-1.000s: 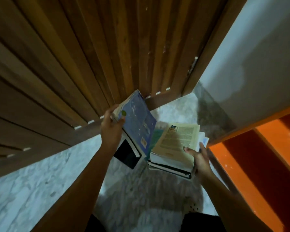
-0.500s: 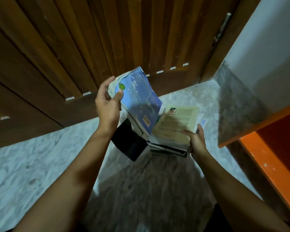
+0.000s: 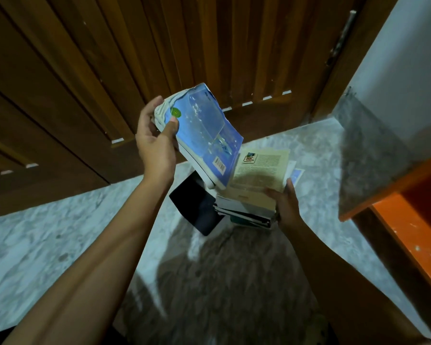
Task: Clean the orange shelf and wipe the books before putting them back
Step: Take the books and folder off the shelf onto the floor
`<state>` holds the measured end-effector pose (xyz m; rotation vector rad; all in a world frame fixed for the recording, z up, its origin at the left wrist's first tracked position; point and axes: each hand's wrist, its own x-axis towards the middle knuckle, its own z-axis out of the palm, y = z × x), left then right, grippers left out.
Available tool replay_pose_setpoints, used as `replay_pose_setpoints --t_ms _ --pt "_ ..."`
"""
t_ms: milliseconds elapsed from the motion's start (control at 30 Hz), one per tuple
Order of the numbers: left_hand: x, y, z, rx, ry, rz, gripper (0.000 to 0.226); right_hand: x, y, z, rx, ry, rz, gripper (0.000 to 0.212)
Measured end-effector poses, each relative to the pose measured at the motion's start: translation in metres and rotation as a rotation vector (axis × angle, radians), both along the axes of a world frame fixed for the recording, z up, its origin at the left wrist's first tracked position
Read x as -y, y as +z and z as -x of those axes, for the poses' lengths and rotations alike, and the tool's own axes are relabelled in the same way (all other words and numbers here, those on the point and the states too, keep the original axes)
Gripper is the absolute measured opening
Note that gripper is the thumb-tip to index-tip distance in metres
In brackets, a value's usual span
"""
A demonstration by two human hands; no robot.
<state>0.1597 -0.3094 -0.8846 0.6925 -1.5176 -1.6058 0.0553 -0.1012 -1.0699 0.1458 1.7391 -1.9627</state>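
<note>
My left hand (image 3: 154,143) grips a blue paperback book (image 3: 204,135) by its top corner, thumb on the cover, tilted up over the floor. My right hand (image 3: 285,202) holds the near right corner of a stack of books (image 3: 249,207) whose top one has a cream cover (image 3: 261,170). The blue book's lower edge touches or overlaps the stack's left side. A dark book or folder (image 3: 197,207) sticks out beneath, to the left. The orange shelf (image 3: 408,220) shows at the right edge, its inside mostly out of frame.
A brown wooden slatted door (image 3: 159,58) fills the background, with a hinge at its right frame. The floor (image 3: 47,245) is grey marbled tile. A white wall with a grey skirting (image 3: 368,155) stands right, beside the shelf. A blue sheet (image 3: 296,174) pokes out behind the stack.
The view has shifted left and down, so less of the orange shelf shows. Both hands keep their hold; the blue book stays tilted up against the stack.
</note>
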Motion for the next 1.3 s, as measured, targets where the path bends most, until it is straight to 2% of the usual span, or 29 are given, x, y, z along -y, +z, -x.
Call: replay_pose_setpoints --t_ms 100,233,333,533,700,733,800,900,1000,1133,1200,1300 --pt "0.001 -0.011 -0.001 0.019 0.007 -0.009 0.042 -0.003 -0.019 -0.006 0.018 -0.002 -0.040 0.063" --pt "-0.002 -0.021 0.002 0.025 0.007 -0.043 0.039 -0.015 -0.042 -0.015 0.012 0.076 -0.042 0.072" --pt "-0.004 -0.028 0.005 0.023 -0.004 -0.036 0.040 -0.018 -0.057 -0.009 -0.008 0.086 -0.080 0.066" --pt "-0.012 -0.036 0.008 0.033 -0.046 -0.016 0.040 -0.016 -0.075 -0.006 -0.141 0.168 -0.468 0.055" --pt "-0.022 -0.035 0.009 0.035 -0.037 -0.029 0.041 -0.018 -0.056 -0.011 -0.092 0.127 -0.582 0.058" --pt "-0.026 -0.035 0.010 0.029 -0.039 -0.038 0.041 -0.015 -0.047 -0.013 -0.104 0.104 -0.535 0.056" --pt "-0.032 -0.035 0.010 0.013 -0.039 -0.050 0.043 -0.006 -0.029 -0.016 -0.048 -0.006 -0.238 0.049" --pt "-0.043 -0.032 0.011 -0.025 -0.034 -0.094 0.045 0.009 0.003 -0.019 0.219 -0.150 0.194 0.041" --pt "-0.050 -0.037 0.012 -0.048 -0.059 -0.186 0.046 0.011 0.024 -0.017 0.315 -0.104 0.370 0.035" --pt "-0.062 -0.053 0.014 0.006 -0.158 -0.239 0.054 0.004 0.029 -0.007 0.144 -0.078 0.455 0.029" --pt "-0.068 -0.069 0.015 0.066 -0.192 -0.291 0.056 -0.005 0.022 -0.003 0.056 -0.078 0.366 0.030" --pt "-0.073 -0.104 0.017 0.176 -0.206 -0.429 0.060 -0.022 0.000 0.000 0.031 -0.096 0.208 0.034"
